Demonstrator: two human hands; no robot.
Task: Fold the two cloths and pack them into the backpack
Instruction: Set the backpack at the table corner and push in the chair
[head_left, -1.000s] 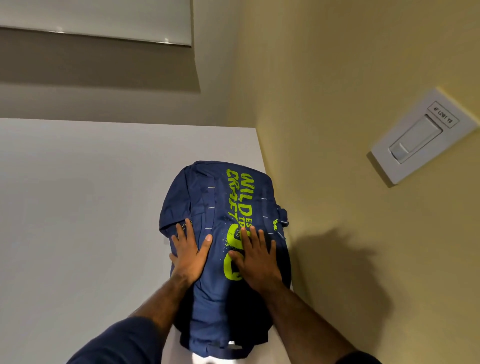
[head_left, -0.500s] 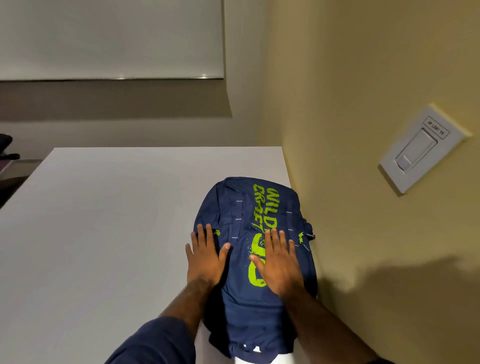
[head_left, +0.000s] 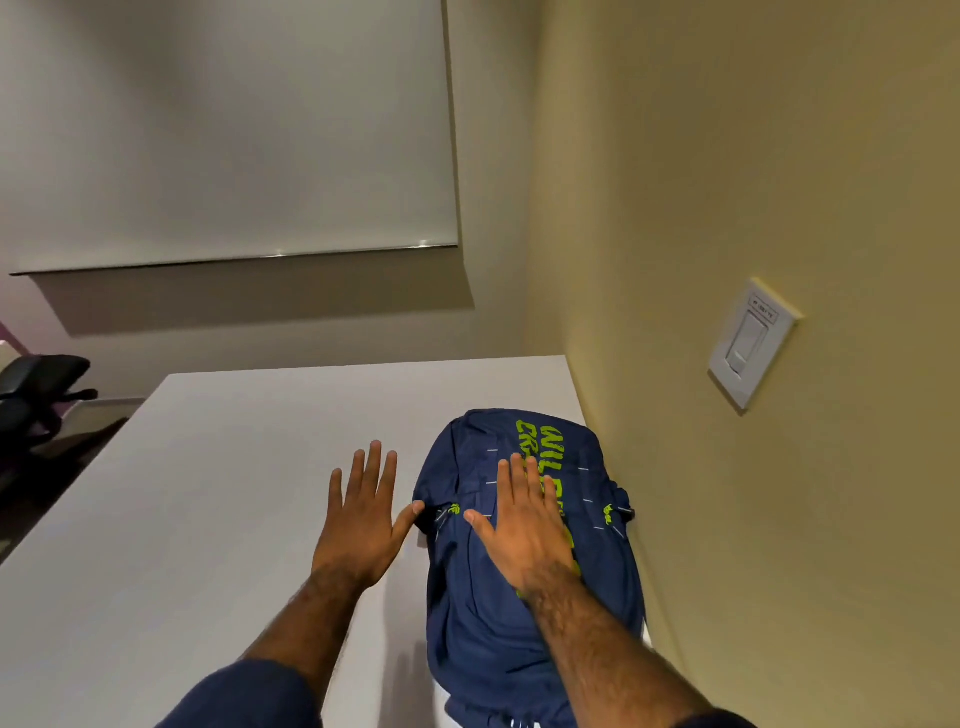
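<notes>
A navy backpack (head_left: 519, 613) with lime-green lettering lies flat on the white table (head_left: 208, 493), close to the yellow wall. My right hand (head_left: 524, 525) rests palm down on the backpack's front, fingers spread. My left hand (head_left: 361, 514) is flat over the table just left of the bag, fingers apart, its thumb tip touching the bag's left edge. Neither hand holds anything. No cloths are in sight.
The yellow wall (head_left: 779, 519) with a white light switch (head_left: 750, 343) runs along the table's right side. A black office chair (head_left: 36, 395) stands beyond the table's far left corner. A white roller blind (head_left: 223, 130) hangs at the back.
My left hand has slid off the backpack onto the table beside it. My right hand has shifted a little further up the bag. The camera has tilted up, showing more of the room.
</notes>
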